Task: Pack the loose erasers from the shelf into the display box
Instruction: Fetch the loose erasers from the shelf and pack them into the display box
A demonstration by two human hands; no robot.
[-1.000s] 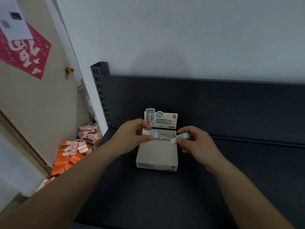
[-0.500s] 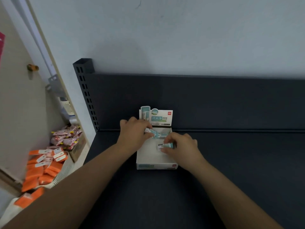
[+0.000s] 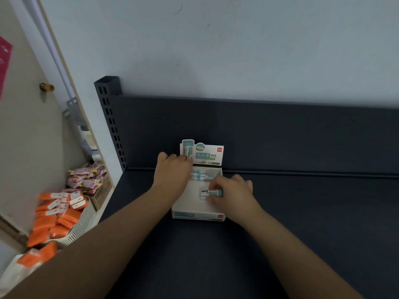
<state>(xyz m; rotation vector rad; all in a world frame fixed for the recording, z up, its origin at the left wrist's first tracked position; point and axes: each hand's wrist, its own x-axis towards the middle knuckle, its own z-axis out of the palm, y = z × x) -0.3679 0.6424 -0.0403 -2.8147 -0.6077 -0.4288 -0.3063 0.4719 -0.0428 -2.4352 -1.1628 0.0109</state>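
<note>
Reaching in with both bare forearms, palms down, pretty close together. Curling the left grip (image 3: 172,172) knuckles-up, fingertips tucked out of sight. Pinching a little eraser (image 3: 210,193) in the right grip (image 3: 232,190), thumb and fingertips.

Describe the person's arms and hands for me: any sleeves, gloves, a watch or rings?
The left arm and right arm are bare as far up as the frame shows, with no sleeves in view. The left hand and right hand wear no gloves. No watch, bracelet or ring shows on the wrists or visible fingers.
</note>
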